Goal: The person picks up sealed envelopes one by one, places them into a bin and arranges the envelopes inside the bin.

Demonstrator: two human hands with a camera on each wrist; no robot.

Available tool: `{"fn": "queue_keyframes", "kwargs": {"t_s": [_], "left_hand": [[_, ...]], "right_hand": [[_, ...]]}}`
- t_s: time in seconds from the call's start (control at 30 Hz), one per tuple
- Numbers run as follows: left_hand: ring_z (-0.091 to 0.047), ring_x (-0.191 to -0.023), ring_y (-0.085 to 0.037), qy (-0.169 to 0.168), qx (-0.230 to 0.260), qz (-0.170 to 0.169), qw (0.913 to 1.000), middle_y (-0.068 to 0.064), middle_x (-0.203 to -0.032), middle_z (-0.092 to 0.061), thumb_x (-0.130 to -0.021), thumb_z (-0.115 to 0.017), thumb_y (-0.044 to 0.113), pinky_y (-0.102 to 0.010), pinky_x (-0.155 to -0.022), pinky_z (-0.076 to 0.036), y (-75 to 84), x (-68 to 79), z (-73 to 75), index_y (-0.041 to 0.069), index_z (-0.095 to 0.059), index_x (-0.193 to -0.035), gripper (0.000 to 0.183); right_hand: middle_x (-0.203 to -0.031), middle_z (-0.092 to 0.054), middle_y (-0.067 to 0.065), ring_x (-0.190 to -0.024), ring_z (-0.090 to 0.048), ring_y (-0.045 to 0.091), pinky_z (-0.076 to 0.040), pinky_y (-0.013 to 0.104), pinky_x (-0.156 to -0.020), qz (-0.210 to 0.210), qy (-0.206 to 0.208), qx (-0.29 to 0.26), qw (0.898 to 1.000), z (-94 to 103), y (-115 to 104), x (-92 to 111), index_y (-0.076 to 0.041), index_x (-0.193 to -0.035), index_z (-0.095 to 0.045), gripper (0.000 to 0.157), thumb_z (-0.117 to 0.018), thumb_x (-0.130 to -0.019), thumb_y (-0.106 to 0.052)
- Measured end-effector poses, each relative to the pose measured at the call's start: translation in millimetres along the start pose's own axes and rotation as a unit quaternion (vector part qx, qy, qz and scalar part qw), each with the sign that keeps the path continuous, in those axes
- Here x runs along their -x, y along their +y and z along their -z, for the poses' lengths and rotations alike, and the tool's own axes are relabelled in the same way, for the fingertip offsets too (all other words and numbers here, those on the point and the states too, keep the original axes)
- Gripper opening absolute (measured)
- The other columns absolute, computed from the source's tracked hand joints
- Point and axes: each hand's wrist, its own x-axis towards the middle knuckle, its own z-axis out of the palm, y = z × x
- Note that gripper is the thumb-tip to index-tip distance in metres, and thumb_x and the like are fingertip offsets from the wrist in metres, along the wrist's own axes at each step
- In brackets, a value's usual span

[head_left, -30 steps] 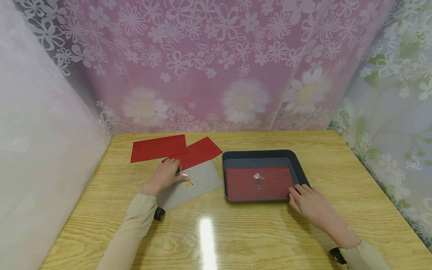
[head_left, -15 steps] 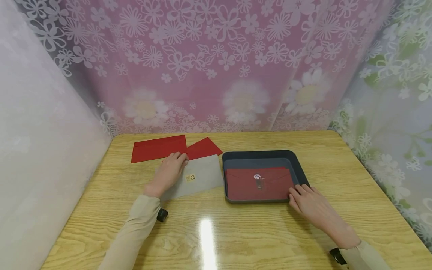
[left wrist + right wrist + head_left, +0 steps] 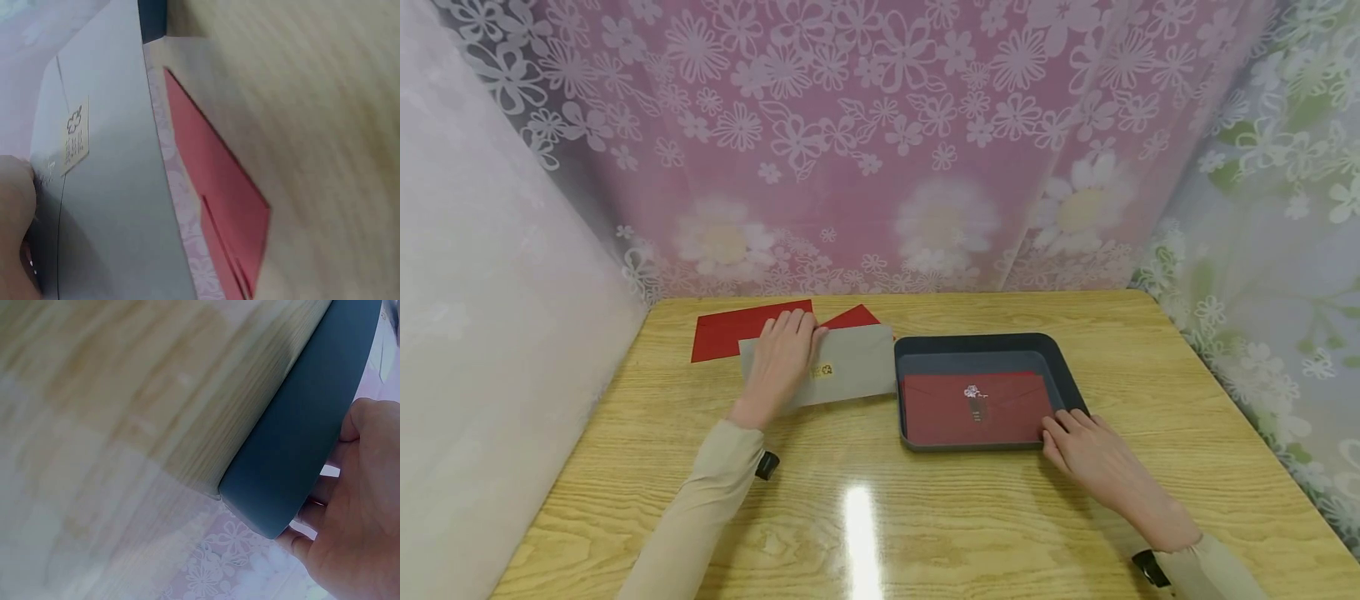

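My left hand (image 3: pixel 781 358) pinches a grey envelope (image 3: pixel 857 362) along its far edge and holds it raised above the table. A gold label sits on the envelope's face; in the left wrist view the grey envelope (image 3: pixel 115 187) hangs clear of the red ones. Two red envelopes, one at the far left (image 3: pixel 718 336) and one partly covered (image 3: pixel 852 317), lie below it. My right hand (image 3: pixel 1097 458) grips the near right corner of a dark tray (image 3: pixel 973 342), its fingers over the rim. Inside the tray lies a stack of dark red envelopes (image 3: pixel 940 421).
The wooden table (image 3: pixel 955 517) carries everything. A pink flowered curtain (image 3: pixel 850 167) hangs behind its far edge, with pale cloth (image 3: pixel 497 292) at the left and flowered cloth (image 3: pixel 1270 275) at the right. The tray stands just right of the grey envelope.
My left hand has gone from the grey envelope's face to its far edge and lifted it, moving away from me. My right hand and the tray stay put.
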Motion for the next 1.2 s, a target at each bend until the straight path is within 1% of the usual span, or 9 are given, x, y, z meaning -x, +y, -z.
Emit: {"fn": "queue_keyframes", "kwargs": {"t_s": [0.2, 0.37, 0.47, 0.53, 0.7, 0.87, 0.97, 1.07, 1.2], "left_hand": [[-0.055, -0.080, -0.031, 0.025, -0.013, 0.001, 0.9996, -0.012, -0.084, -0.057, -0.106, -0.055, 0.022, -0.037, -0.069, -0.036, 3.0, -13.9, 9.2, 0.003, -0.057, -0.095, 0.022], [-0.054, -0.077, -0.029, 0.032, -0.021, 0.005, 0.9992, -0.011, -0.085, -0.056, -0.107, -0.052, 0.023, -0.038, -0.069, -0.036, 7.9, -28.3, 18.1, 0.003, -0.056, -0.097, 0.023], [-0.053, -0.080, -0.029, 0.029, -0.024, 0.007, 0.9993, -0.011, -0.087, -0.056, -0.108, -0.051, 0.025, -0.038, -0.071, -0.036, 15.0, -37.6, 20.2, 0.004, -0.055, -0.097, 0.024], [-0.054, -0.082, -0.029, 0.031, -0.019, 0.002, 0.9993, -0.011, -0.088, -0.057, -0.108, -0.050, 0.026, -0.039, -0.071, -0.037, 23.2, -44.3, 19.3, 0.004, -0.056, -0.097, 0.025], [-0.056, -0.084, -0.029, 0.036, 0.013, -0.016, 0.9991, -0.010, -0.089, -0.059, -0.108, -0.050, 0.027, -0.039, -0.072, -0.042, 56.6, -63.9, 11.3, 0.004, -0.058, -0.096, 0.027], [-0.057, -0.086, -0.025, 0.024, 0.057, -0.027, 0.9977, -0.008, -0.094, -0.062, -0.108, -0.049, 0.027, -0.036, -0.073, -0.044, 101.2, -84.4, -0.2, 0.006, -0.060, -0.099, 0.025], [-0.059, -0.089, -0.023, 0.016, 0.070, -0.035, 0.9968, -0.006, -0.097, -0.063, -0.108, -0.050, 0.026, -0.034, -0.073, -0.045, 127.7, -94.1, -7.4, 0.007, -0.061, -0.101, 0.023], [-0.060, -0.093, -0.021, 0.007, 0.076, -0.046, 0.9960, -0.005, -0.100, -0.063, -0.109, -0.049, 0.026, -0.032, -0.076, -0.048, 149.4, -99.1, -16.5, 0.009, -0.062, -0.103, 0.022], [-0.062, -0.091, -0.018, -0.004, 0.071, -0.056, 0.9959, -0.003, -0.098, -0.064, -0.109, -0.049, 0.026, -0.029, -0.076, -0.050, 167.9, -97.2, -34.7, 0.010, -0.064, -0.104, 0.022]], "right_hand": [[-0.077, -0.050, -0.001, -0.069, -0.047, 0.020, -0.041, 0.036, -0.059, -0.002, 0.002, -0.005, 1.000, 0.1, -0.4, 0.0, -0.015, -0.081, -0.055, 0.013, -0.064, -0.091, -0.014], [-0.075, -0.047, -0.002, -0.067, -0.044, 0.019, -0.039, 0.035, -0.059, -0.001, 0.001, -0.006, 1.000, -0.1, -0.2, 0.3, -0.016, -0.080, -0.053, 0.016, -0.064, -0.091, -0.014], [-0.075, -0.048, -0.002, -0.068, -0.046, 0.020, -0.040, 0.036, -0.059, 0.003, 0.003, -0.003, 1.000, -0.5, -0.3, 0.1, -0.016, -0.080, -0.054, 0.015, -0.065, -0.090, -0.014], [-0.076, -0.049, -0.001, -0.068, -0.047, 0.021, -0.042, 0.037, -0.060, 0.006, 0.005, 0.000, 1.000, -1.5, 0.2, 0.0, -0.016, -0.081, -0.054, 0.014, -0.064, -0.090, -0.014], [-0.077, -0.049, 0.000, -0.070, -0.048, 0.022, -0.043, 0.039, -0.060, 0.006, 0.006, 0.004, 1.000, -3.1, 1.7, 0.4, -0.015, -0.081, -0.055, 0.013, -0.064, -0.091, -0.015], [-0.076, -0.048, -0.001, -0.068, -0.046, 0.021, -0.040, 0.037, -0.059, 0.010, 0.010, 0.002, 1.000, -3.2, 2.7, 0.9, -0.016, -0.080, -0.054, 0.014, -0.062, -0.092, -0.015], [-0.075, -0.046, -0.002, -0.067, -0.043, 0.019, -0.038, 0.035, -0.058, 0.014, 0.015, 0.002, 1.000, -3.3, 3.1, 1.4, -0.016, -0.079, -0.052, 0.016, -0.060, -0.093, -0.015], [-0.074, -0.045, -0.002, -0.066, -0.042, 0.019, -0.036, 0.034, -0.058, 0.016, 0.017, 0.001, 1.000, -3.3, 3.2, 1.4, -0.016, -0.079, -0.051, 0.017, -0.059, -0.093, -0.015], [-0.074, -0.046, -0.001, -0.066, -0.042, 0.020, -0.037, 0.035, -0.058, 0.015, 0.015, 0.001, 1.000, -3.1, 3.2, 1.3, -0.016, -0.079, -0.051, 0.017, -0.060, -0.093, -0.015]]}}
